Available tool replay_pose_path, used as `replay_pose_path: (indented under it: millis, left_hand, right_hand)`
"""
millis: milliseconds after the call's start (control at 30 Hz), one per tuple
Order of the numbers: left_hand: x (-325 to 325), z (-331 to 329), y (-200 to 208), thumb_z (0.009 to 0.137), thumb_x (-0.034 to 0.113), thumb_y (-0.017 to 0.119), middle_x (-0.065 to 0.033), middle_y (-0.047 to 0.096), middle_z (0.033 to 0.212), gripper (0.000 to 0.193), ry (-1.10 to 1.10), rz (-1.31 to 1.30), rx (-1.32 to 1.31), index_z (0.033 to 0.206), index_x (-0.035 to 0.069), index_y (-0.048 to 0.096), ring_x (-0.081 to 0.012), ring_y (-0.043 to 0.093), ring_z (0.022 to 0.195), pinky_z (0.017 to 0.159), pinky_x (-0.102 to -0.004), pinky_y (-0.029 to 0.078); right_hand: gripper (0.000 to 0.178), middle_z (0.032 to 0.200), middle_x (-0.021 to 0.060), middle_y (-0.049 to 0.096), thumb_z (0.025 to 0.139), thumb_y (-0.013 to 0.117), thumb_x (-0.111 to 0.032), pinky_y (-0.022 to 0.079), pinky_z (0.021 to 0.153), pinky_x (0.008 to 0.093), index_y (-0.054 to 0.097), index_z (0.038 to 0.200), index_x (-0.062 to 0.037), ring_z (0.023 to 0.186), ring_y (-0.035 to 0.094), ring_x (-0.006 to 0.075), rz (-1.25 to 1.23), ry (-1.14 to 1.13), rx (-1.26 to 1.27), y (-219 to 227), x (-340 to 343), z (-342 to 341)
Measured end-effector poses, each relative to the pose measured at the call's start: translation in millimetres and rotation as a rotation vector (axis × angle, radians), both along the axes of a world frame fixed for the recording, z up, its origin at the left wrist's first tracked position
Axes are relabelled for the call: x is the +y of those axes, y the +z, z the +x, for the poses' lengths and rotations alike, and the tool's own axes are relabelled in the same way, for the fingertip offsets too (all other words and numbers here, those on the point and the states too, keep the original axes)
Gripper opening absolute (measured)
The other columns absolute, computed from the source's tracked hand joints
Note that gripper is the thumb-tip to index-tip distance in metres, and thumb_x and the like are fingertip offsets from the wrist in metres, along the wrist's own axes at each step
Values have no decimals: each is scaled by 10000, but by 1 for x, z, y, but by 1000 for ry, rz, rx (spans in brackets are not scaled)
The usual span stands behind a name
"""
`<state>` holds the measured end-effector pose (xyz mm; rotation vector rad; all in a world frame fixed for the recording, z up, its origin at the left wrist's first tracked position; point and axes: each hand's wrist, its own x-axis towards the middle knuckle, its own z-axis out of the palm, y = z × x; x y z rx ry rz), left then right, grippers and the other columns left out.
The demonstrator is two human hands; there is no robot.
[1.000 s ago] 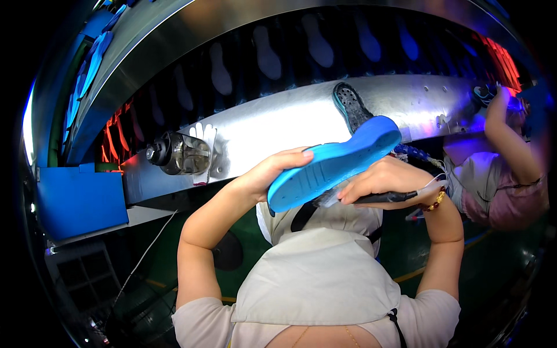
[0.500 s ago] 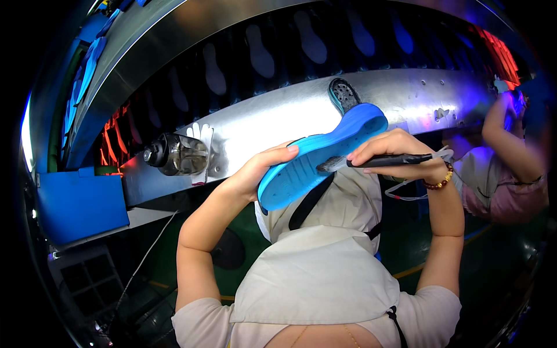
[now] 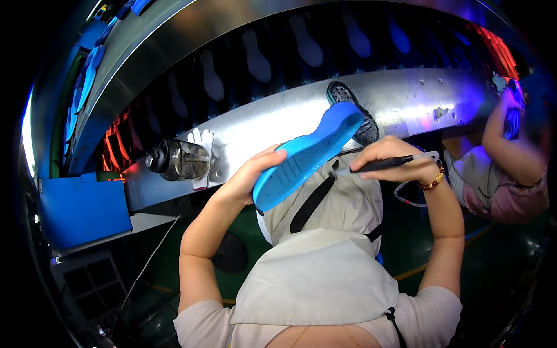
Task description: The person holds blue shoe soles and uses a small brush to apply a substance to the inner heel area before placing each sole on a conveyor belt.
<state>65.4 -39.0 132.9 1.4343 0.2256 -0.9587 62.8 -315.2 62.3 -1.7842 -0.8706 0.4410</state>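
A bright blue shoe sole (image 3: 307,159), its hollow side facing me, is gripped at the near left end by my left hand (image 3: 252,173), thumb over the rim. Between the fingers of my right hand (image 3: 400,156) sits a slim black-handled brush (image 3: 386,165) with a clear tube running from its back end. Its pale bristle tip is just off the sole's right edge, over my apron (image 3: 342,203). Behind the blue sole, a dark sole with an open pattern (image 3: 366,129) lies on the metal bench.
On the metal bench (image 3: 261,124) at left stand a dark translucent bottle (image 3: 183,159) and a white glove (image 3: 204,142). Beyond, a dark rack holds several soles (image 3: 255,55). A blue panel (image 3: 84,209) is at far left; a co-worker's arm (image 3: 510,139) is at right.
The brush has come out of the blue sole's hollow and moved right. The sole has shifted slightly left and turned, showing more of the dark sole behind it.
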Motion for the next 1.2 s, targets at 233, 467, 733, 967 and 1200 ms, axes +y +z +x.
replay_pose_path:
  millis: [233, 467, 733, 967, 1200]
  left_hand:
    - [-15, 2, -16, 832, 339, 495, -152, 509, 1085, 575, 57, -129, -83, 1271, 1, 341, -191, 543, 931, 770, -279, 461]
    - [-31, 2, -25, 834, 268, 457, -133, 548, 1011, 496, -27, -71, -170, 1223, -31, 393, -169, 558, 876, 726, -265, 457]
    - [-31, 7, -33, 846, 264, 432, -125, 548, 1006, 424, 68, -47, -195, 1162, -18, 436, -163, 549, 873, 750, -269, 442]
    - [-29, 7, -42, 875, 285, 416, -104, 556, 955, 393, 77, -63, -172, 1142, -2, 440, -148, 550, 858, 729, -261, 443]
    - [-25, 8, -50, 866, 280, 443, -103, 552, 973, 397, 124, -70, -200, 1148, 1, 434, -143, 550, 866, 737, -261, 447]
  right_hand:
    - [166, 742, 90, 651, 718, 655, -100, 461, 576, 224, 656, 851, 1, 638, 595, 113, 258, -38, 221, 33, 35, -4]
    - [197, 662, 47, 594, 811, 607, -161, 467, 476, 173, 601, 713, 9, 534, 565, 72, 368, -338, 561, 29, 73, -1]
    - [265, 553, 51, 562, 801, 606, -205, 431, 399, 188, 581, 674, 26, 444, 562, 96, 424, -511, 524, 25, 81, 3]
    - [249, 612, 67, 585, 823, 573, -174, 428, 395, 173, 557, 668, 20, 438, 552, 86, 361, -513, 561, 21, 84, 7]
    - [267, 569, 57, 567, 826, 576, -188, 406, 374, 173, 559, 654, 16, 413, 531, 82, 396, -577, 598, 14, 87, 9]
